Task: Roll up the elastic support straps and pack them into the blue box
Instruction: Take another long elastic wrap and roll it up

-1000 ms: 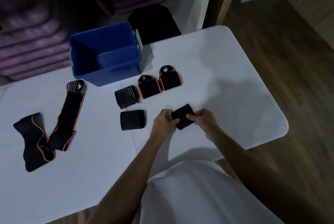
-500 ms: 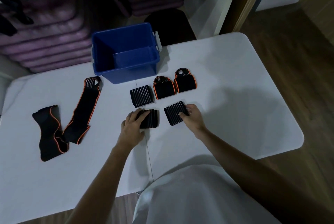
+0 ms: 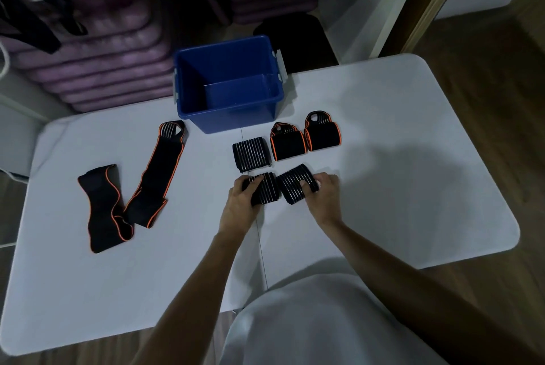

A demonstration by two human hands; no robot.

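**Rolled straps crowd the way to the box**

Between the hands and the blue box (image 3: 228, 117) stand a ribbed roll (image 3: 251, 154) and two orange-edged rolls (image 3: 288, 144) (image 3: 323, 135), close together with narrow gaps. The box mouth is open from above. Bare white table (image 3: 413, 158) lies wide to the right. On the left, two unrolled straps (image 3: 157, 176) (image 3: 103, 208) take up the surface, with bare table between them and the rolls.

One second back both hands work a single striped roll near the table's front edge. Now the left hand (image 3: 240, 201) grips a different striped roll (image 3: 265, 189), the one just in front of the blue box (image 3: 228, 84), while the right hand (image 3: 323, 196) alone grips the first roll (image 3: 295, 183), now just beside it.
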